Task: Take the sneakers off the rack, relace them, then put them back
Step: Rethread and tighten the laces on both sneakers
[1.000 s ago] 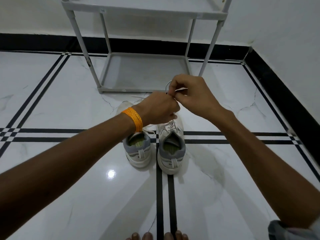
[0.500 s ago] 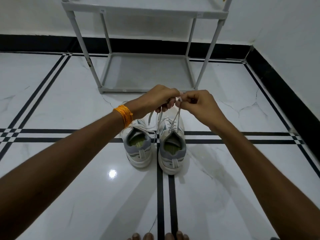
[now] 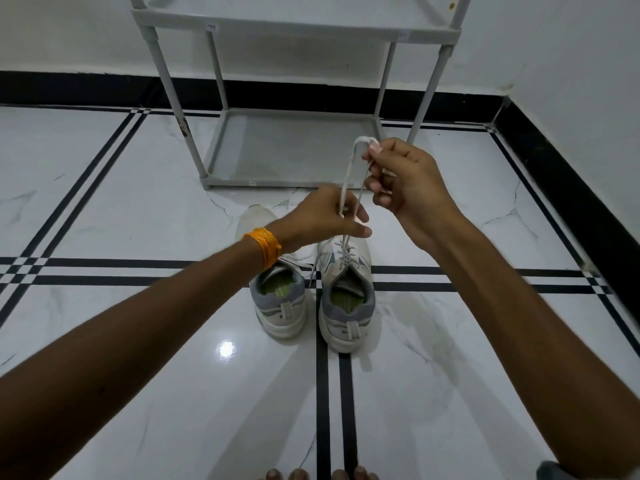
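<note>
Two white-and-grey sneakers stand side by side on the floor, heels toward me: the left sneaker (image 3: 278, 303) and the right sneaker (image 3: 346, 303). A white lace (image 3: 349, 178) rises from the right sneaker as a tall loop. My right hand (image 3: 405, 181) pinches the top of that loop above the shoe. My left hand (image 3: 325, 216), with an orange band on its wrist, pinches the loop's base just over the right sneaker's tongue. Part of the left sneaker's toe is hidden by my left wrist.
A grey shoe rack (image 3: 294, 150) stands just beyond the sneakers against the white wall, its bottom shelf bare. The floor is glossy white marble with black stripes. A black skirting runs along the walls; a corner lies at the right. My toes (image 3: 311, 474) show at the bottom edge.
My right hand has risen and moved right, drawing the lace up into a long loop. My left hand has dropped lower onto the loop's base.
</note>
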`<move>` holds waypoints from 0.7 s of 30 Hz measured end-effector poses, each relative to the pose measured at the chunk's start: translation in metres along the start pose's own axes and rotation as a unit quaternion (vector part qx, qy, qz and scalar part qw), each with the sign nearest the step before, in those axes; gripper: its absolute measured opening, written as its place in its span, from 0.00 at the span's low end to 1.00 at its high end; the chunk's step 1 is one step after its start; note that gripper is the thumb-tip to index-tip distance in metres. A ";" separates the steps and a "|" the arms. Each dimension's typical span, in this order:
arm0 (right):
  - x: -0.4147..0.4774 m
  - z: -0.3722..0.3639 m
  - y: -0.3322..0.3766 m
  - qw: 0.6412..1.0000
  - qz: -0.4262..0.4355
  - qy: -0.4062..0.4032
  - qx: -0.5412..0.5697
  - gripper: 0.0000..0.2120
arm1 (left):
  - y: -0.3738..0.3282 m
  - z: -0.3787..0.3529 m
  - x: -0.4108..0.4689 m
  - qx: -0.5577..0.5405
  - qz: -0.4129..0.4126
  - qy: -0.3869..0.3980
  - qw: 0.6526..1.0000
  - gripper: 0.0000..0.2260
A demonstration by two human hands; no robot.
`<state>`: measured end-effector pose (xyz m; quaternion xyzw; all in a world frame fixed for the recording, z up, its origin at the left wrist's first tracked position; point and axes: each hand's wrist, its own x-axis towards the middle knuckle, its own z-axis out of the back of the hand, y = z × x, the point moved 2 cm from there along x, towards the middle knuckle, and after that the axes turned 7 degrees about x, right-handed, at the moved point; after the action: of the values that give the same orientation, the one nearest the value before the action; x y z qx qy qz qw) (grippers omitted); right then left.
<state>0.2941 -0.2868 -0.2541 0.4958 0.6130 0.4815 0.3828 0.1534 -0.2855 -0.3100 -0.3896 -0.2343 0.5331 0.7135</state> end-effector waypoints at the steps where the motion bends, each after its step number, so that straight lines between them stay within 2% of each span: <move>1: 0.001 -0.002 -0.001 1.000 -0.005 -0.002 0.028 0.05 | 0.001 -0.005 0.002 0.028 -0.012 -0.023 0.999 0.08; 3: 0.004 -0.003 -0.003 0.997 -0.008 -0.020 0.078 0.04 | 0.002 -0.012 0.003 0.110 -0.051 -0.105 0.987 0.04; 5: 0.008 0.001 -0.006 0.991 -0.017 -0.051 0.125 0.06 | 0.002 -0.015 0.002 0.219 -0.092 -0.201 0.950 0.03; 7: 0.012 0.008 -0.015 0.980 -0.045 -0.090 0.173 0.06 | -0.001 -0.016 -0.002 0.299 -0.119 -0.254 0.912 0.04; 9: 0.015 0.016 -0.029 0.964 -0.084 -0.135 0.211 0.06 | -0.005 -0.016 -0.007 0.325 -0.145 -0.266 0.896 0.05; 11: 0.017 0.023 -0.045 0.951 -0.129 -0.170 0.223 0.06 | -0.008 -0.012 -0.010 0.321 -0.159 -0.267 0.895 0.06; 13: 0.018 0.026 -0.061 0.941 -0.177 -0.190 0.218 0.07 | -0.008 -0.009 -0.013 0.336 -0.210 -0.262 0.880 0.07; 15: 0.018 0.026 -0.073 0.934 -0.213 -0.197 0.207 0.08 | -0.003 -0.008 -0.012 0.367 -0.274 -0.245 0.855 0.04; 16: 0.018 0.026 -0.077 0.934 -0.224 -0.199 0.196 0.08 | -0.002 -0.008 -0.012 0.367 -0.278 -0.233 0.857 0.03; 17: 0.018 0.027 -0.080 0.935 -0.231 -0.200 0.181 0.07 | 0.000 -0.009 -0.010 0.350 -0.252 -0.221 0.875 0.04; 18: 0.018 0.028 -0.083 0.937 -0.238 -0.196 0.165 0.07 | 0.000 -0.008 -0.008 0.311 -0.191 -0.208 0.907 0.05; 19: 0.018 0.029 -0.083 0.939 -0.249 -0.187 0.148 0.06 | -0.001 -0.005 -0.005 0.240 -0.097 -0.177 0.949 0.06; 20: 0.017 0.030 -0.084 0.941 -0.262 -0.174 0.125 0.04 | -0.002 -0.002 -0.003 0.135 0.012 -0.113 0.984 0.07; 21: 0.015 0.032 -0.083 0.945 -0.274 -0.159 0.084 0.04 | -0.001 0.001 0.000 0.011 0.114 -0.033 0.993 0.07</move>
<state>0.3011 -0.2693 -0.3425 0.4090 0.6944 0.2194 0.5499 0.1533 -0.2858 -0.3086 -0.3884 -0.2060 0.6257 0.6443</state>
